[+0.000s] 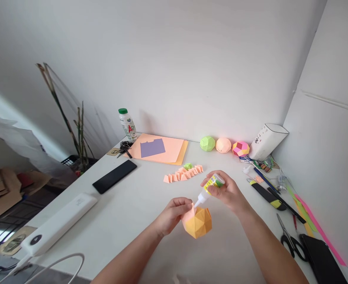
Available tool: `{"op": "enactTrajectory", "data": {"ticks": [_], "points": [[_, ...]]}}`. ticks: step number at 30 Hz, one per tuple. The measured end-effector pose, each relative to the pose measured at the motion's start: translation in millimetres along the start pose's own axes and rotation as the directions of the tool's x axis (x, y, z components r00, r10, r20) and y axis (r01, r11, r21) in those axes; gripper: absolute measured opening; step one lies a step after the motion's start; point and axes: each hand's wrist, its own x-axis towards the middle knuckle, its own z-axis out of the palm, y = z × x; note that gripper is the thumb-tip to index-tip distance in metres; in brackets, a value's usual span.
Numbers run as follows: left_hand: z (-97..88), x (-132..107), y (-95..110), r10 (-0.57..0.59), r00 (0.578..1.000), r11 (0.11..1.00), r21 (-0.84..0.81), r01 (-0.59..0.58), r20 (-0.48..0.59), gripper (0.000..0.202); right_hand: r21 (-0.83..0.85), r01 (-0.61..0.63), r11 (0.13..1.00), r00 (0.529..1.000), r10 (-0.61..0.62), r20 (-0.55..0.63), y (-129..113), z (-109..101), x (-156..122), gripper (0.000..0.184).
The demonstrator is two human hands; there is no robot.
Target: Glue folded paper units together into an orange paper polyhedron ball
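Item: faceted paper ball (203, 224), orange-yellow, one pale pink side towards the left hand; located low and centre, between the forearms, over the near part of the worktop (132, 215).

Left hand (174, 214): closed, thumb and fingers pinching the ball's upper pink edge from the left.

Right hand (226, 191): closed around a white squeeze bottle (204, 195) with yellow-green label, above and to the right of the ball.

Relation: bottle tilted nose-down, its long axis sloping from upper right to lower left; nozzle directed at the upper pink edge, just beside the left fingertips. The left hand is nearer this edge; the right hand stands off by the bottle's length.

Adjacent stock: folded pink paper pieces (183, 174), in a loose row beyond the hands, one green piece (188, 166) among them.

Obscured: ball's underside and far faces; some fingers of both hands; part of the label. Contact between nozzle and paper cannot be told, nor whether the ball touches the worktop. A pale item at the lower edge (180, 279) is cut off, unidentified.
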Motion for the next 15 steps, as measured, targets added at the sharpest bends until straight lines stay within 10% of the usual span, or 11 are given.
{"op": "enactTrajectory", "data": {"ticks": [15], "points": [[0.2, -2, -1, 0.050, 0.998, 0.993, 0.109, -0.053, 0.033, 0.021, 0.087, -0.154, 0.984, 0.979, 0.164, -0.122, 33, 8, 13, 0.037]]}}
